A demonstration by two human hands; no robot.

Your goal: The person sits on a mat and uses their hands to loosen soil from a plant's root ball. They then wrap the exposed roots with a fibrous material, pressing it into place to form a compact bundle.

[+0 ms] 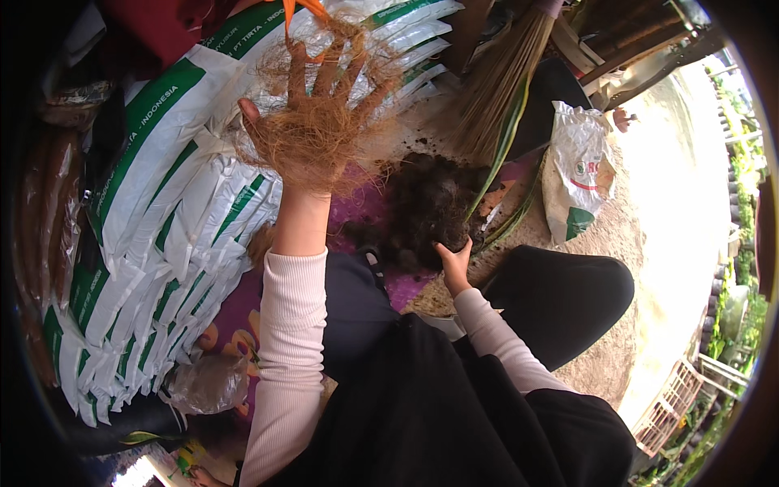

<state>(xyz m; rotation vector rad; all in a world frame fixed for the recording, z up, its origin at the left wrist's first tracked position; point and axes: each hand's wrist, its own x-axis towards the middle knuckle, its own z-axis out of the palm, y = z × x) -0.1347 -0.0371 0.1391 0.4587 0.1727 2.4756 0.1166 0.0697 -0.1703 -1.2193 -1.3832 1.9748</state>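
My left hand is raised with its fingers spread, palm towards me. A loose tangle of brown coconut fibre rests on the palm and strands cling between the fingers. Lower and to the right, my right hand holds the base of a snake plant, at its soil-covered roots; the fingers are partly hidden. Long green leaves with yellow edges rise from there, and others lean to the right. Beside that hand lies a heap of dark soil on a purple printed sheet.
Stacked white-and-green plastic bags fill the left side. A stick broom stands beyond the soil; a crumpled white bag lies right on the concrete floor. An orange strap hangs above my left hand. A clear plastic bag sits lower left.
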